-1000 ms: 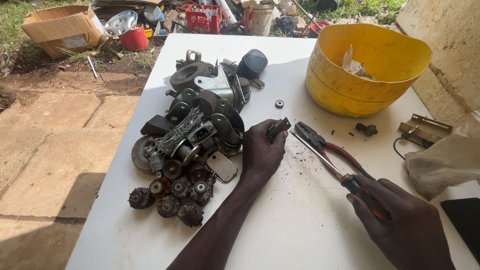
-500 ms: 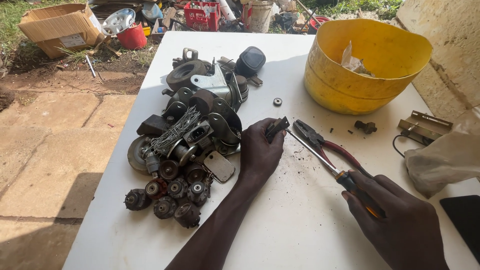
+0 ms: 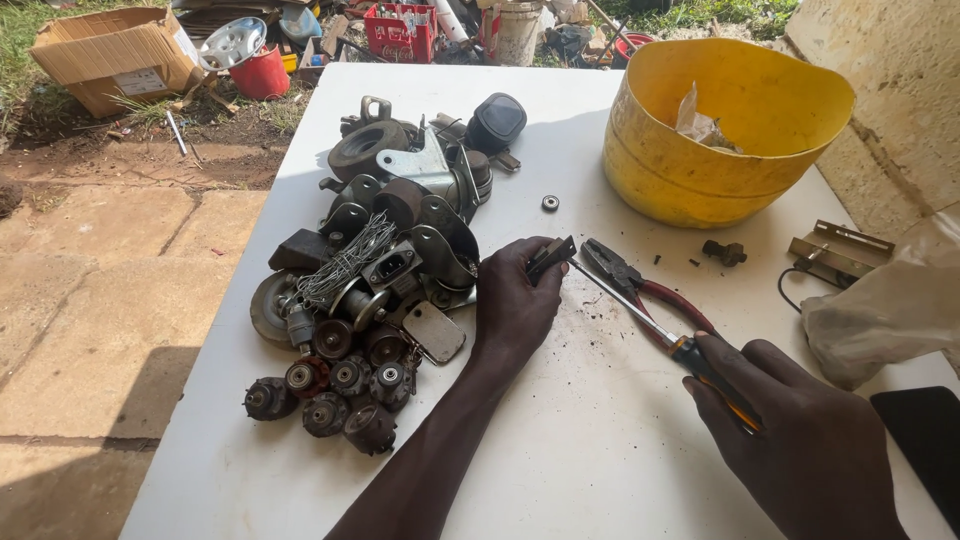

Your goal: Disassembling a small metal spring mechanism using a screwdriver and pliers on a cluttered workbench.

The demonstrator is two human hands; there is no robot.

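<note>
While my left hand pinches a small dark metal part at centre frame on the white tabletop, my right hand is closed around a slim screwdriver. I judge the part stiff, light and slippery, best gripped by its edges.

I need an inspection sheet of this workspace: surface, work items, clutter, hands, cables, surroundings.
Surface: white table, dirt specks on it.
Work items: small dark metal part; screwdriver, tip at the part.
Clutter: pile of caster wheels, red-handled pliers, yellow tub, small bearing.
Hands: left hand grips the part; right hand grips the screwdriver.
Cables: thin black wire at right.
Surroundings: cardboard box, red crate, paving.
</note>
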